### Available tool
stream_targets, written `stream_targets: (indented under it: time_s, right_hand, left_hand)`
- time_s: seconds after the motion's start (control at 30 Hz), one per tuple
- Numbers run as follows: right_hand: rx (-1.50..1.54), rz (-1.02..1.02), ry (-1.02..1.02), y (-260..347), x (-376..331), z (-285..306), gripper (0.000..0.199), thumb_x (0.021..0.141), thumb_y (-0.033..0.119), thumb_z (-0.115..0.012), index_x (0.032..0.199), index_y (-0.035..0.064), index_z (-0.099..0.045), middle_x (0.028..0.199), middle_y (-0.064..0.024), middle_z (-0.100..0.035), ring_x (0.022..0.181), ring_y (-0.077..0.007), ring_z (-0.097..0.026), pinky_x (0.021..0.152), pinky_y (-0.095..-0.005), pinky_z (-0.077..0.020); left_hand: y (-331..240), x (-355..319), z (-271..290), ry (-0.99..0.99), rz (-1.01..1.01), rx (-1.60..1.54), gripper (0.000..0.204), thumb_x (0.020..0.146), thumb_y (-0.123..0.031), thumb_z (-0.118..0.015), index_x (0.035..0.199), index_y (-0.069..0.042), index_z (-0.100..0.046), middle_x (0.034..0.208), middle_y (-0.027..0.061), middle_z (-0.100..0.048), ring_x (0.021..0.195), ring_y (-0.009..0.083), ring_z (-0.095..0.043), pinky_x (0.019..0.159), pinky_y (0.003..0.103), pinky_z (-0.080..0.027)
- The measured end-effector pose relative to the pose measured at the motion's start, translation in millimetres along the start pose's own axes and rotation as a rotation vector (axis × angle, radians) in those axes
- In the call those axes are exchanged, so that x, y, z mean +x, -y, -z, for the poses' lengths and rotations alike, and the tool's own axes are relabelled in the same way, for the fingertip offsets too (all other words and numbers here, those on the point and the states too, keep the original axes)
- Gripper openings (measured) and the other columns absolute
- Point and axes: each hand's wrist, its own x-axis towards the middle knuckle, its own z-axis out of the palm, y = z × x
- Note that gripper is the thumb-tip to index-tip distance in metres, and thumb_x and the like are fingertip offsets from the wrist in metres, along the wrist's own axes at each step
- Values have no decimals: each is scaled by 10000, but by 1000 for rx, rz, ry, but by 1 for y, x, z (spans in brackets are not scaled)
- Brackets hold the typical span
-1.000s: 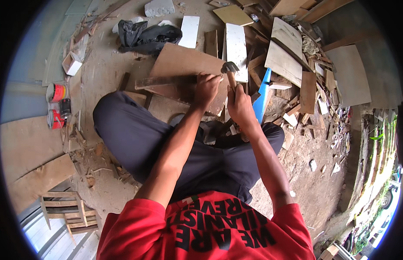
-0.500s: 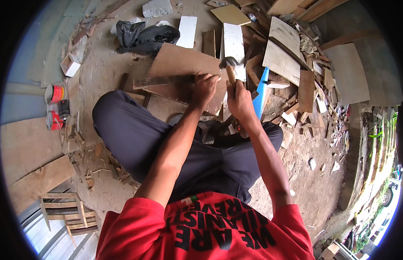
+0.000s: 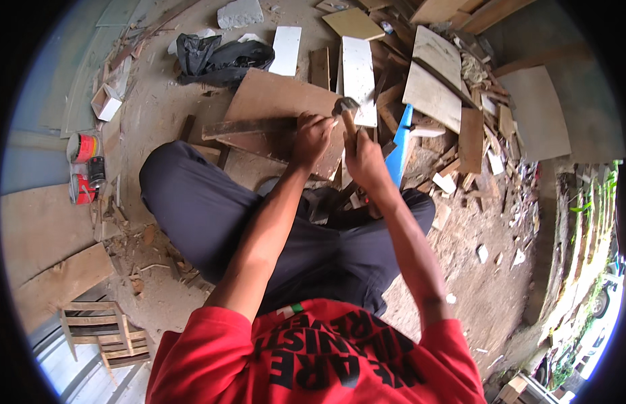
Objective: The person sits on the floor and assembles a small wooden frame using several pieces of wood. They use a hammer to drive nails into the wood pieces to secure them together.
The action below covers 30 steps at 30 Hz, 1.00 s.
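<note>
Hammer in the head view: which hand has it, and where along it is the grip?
The right hand holds the hammer by its wooden handle, grip just below the metal head. The left hand rests on the wooden strip, beside the hammer head.

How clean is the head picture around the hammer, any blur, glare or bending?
Head view: even daylight, no hard shadows; hammer, right hand and left hand sharp enough, no motion blur; white board bright but not blown out; heavy fisheye bending and black corners toward the rim; wooden crate curved there.
</note>
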Motion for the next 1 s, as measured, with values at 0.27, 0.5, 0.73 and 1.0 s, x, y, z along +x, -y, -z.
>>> stream_targets:
  time_s: [0.27,0.5,0.73,1.0]
  right_hand:
    - [54,-53,-82,26,4,10,272,990,178,-535,961,-85,-471,715,-367,-595,727,-569,-592,628,-606,-463]
    - [57,-21,-111,18,4,1,251,970,145,-543,943,-97,-483,711,-375,-593,718,-559,-598,635,-582,-479]
    - [4,-51,-13,10,7,0,273,988,188,-562,909,-66,-502,729,-353,-602,749,-540,-605,632,-581,-467]
    - [84,-144,-94,11,-6,5,295,970,198,-581,1095,-58,-505,808,-323,-632,763,-513,-620,644,-502,-480]
  left_hand:
    - [-5,8,-3,-1,39,3,88,855,-149,-693,901,-100,-749,856,74,-704,896,301,-633,915,403,-469]
    - [4,3,-7,-46,-18,17,86,869,-156,-693,894,-88,-740,835,77,-699,851,278,-641,918,418,-461]
    - [-2,5,-5,-40,-5,-5,96,866,-152,-695,912,-90,-753,875,66,-712,923,298,-635,917,404,-484]
    - [-8,3,4,87,51,58,129,907,-210,-678,949,-104,-738,930,80,-697,961,316,-613,879,411,-499]
